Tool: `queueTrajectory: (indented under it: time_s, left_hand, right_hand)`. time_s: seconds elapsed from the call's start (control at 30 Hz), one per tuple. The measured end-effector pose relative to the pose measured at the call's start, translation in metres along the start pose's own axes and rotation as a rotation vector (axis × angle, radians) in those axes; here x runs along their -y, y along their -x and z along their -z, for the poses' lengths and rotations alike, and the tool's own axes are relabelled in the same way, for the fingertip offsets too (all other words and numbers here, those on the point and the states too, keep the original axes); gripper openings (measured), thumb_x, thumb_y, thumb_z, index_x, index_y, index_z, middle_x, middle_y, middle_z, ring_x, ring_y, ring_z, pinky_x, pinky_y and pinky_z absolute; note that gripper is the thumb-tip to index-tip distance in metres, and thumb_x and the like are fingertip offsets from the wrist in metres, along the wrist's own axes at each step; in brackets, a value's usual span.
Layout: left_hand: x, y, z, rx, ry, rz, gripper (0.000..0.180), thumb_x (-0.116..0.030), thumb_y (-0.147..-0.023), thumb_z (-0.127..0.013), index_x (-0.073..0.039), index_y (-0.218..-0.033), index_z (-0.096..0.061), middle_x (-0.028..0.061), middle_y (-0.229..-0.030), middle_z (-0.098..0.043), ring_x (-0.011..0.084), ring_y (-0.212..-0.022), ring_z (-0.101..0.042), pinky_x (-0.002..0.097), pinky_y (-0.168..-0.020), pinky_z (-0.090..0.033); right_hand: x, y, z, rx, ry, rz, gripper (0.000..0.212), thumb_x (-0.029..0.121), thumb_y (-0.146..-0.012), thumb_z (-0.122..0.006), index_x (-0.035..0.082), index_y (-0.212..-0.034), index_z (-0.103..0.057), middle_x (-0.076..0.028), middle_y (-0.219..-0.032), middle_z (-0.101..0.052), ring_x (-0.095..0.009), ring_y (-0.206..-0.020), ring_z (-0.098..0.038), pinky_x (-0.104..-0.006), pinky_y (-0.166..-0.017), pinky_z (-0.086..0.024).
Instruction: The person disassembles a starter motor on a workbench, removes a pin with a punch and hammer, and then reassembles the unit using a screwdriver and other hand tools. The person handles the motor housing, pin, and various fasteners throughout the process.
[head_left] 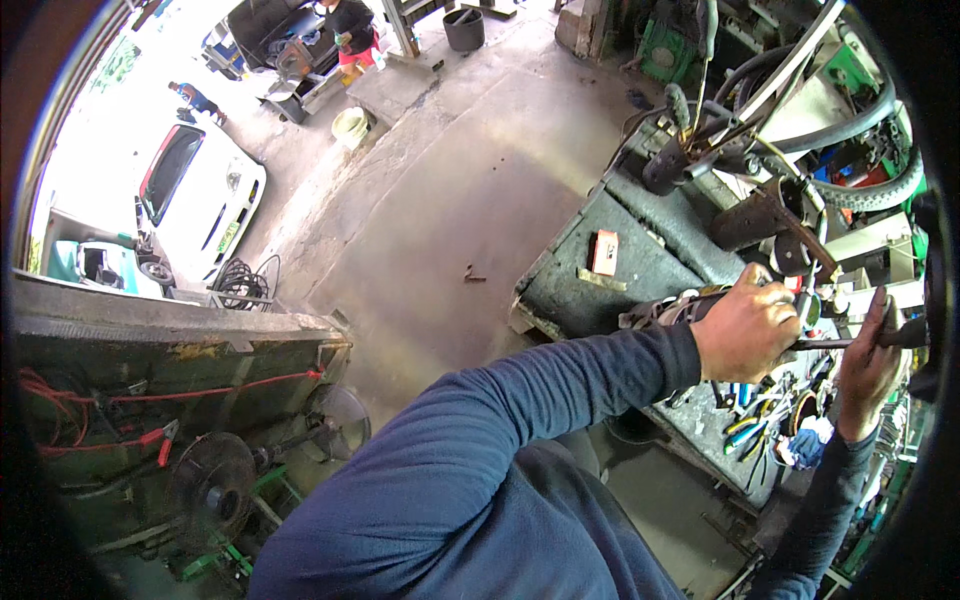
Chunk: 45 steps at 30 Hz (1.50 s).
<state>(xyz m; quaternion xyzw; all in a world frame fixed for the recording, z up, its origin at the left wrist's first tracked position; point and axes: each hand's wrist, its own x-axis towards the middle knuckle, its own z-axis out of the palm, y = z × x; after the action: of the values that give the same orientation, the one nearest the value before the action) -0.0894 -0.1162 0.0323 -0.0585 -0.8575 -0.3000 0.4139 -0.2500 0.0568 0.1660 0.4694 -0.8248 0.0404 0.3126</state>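
Observation:
My left hand (748,327) is closed in a fist at the right end of the workbench, over a round, metallic part (668,308) lying there. A thin dark rod (822,344) comes out from that fist and runs right to my right hand (866,368). My right hand is wrapped round the rod near its thicker dark end (908,334), one digit pointing up; its other fingers are partly hidden. What else lies inside my left fist is hidden. On the dark bench top (570,285) lies a small red-and-white box (605,252).
Pliers (745,432) and other hand tools lie on the bench's near side, beside a blue-white rag (808,442). Rusty metal cylinders (745,222) and a tyre (875,190) stand behind. A fan (212,485) is lower left. A white car (205,195) and two people are farther off.

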Motion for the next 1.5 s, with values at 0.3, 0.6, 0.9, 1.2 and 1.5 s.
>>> queueTrajectory:
  time_s: [0.3, 0.6, 0.9, 1.2, 1.5]
  left_hand:
    - [0.008, -0.005, 0.012, -0.008, 0.003, -0.006, 0.024, -0.039, -0.089, -0.077, -0.018, -0.098, -0.07, 0.0032, -0.097, -0.074, 0.0239, -0.105, -0.071, 0.0505, -0.094, -0.043]
    - [0.01, -0.009, 0.046, -0.006, 0.187, -0.003, 0.031, -0.014, -0.075, -0.091, -0.004, -0.097, -0.073, 0.0116, -0.106, -0.076, 0.0316, -0.103, -0.071, 0.0418, -0.098, -0.052]
    - [0.011, 0.0, 0.043, 0.016, 0.29, 0.08, 0.042, -0.027, -0.073, -0.093, -0.009, -0.105, -0.072, 0.009, -0.115, -0.074, 0.0329, -0.115, -0.066, 0.0433, -0.105, -0.049]
    - [0.0, -0.007, 0.057, 0.049, -0.136, 0.005, 0.062, -0.043, -0.073, -0.091, -0.013, -0.122, -0.068, 0.0138, -0.132, -0.066, 0.0408, -0.131, -0.057, 0.0481, -0.114, -0.043]
    - [0.006, -0.01, 0.045, 0.108, -0.041, 0.016, 0.067, -0.039, -0.071, -0.093, -0.007, -0.124, -0.067, 0.0143, -0.125, -0.064, 0.0363, -0.115, -0.058, 0.0479, -0.104, -0.047]
  right_hand:
    - [0.08, -0.031, 0.038, -0.033, -0.051, -0.212, 0.039, 0.037, -0.107, -0.057, 0.004, -0.106, -0.077, -0.022, -0.089, -0.074, -0.043, -0.084, -0.071, -0.0503, -0.077, -0.055]
    - [0.064, -0.077, 0.035, -0.219, -0.402, 0.646, 0.021, 0.028, -0.09, -0.076, 0.008, -0.09, -0.069, -0.01, -0.086, -0.07, -0.031, -0.084, -0.068, -0.043, -0.08, -0.048]
    - [0.054, -0.114, 0.033, -0.319, -0.512, 1.195, 0.026, 0.026, -0.088, -0.075, 0.005, -0.099, -0.066, -0.014, -0.096, -0.061, -0.038, -0.092, -0.06, -0.0488, -0.086, -0.049]
    - [0.064, -0.089, 0.025, -0.335, -0.404, 0.825, 0.025, 0.028, -0.072, -0.083, 0.014, -0.081, -0.065, -0.003, -0.075, -0.061, -0.027, -0.075, -0.062, -0.0402, -0.078, -0.046]
    - [0.073, -0.065, 0.041, -0.206, -0.29, 0.562, 0.03, 0.006, -0.083, -0.08, 0.008, -0.067, -0.055, -0.01, -0.068, -0.058, -0.032, -0.066, -0.058, -0.0428, -0.075, -0.049]
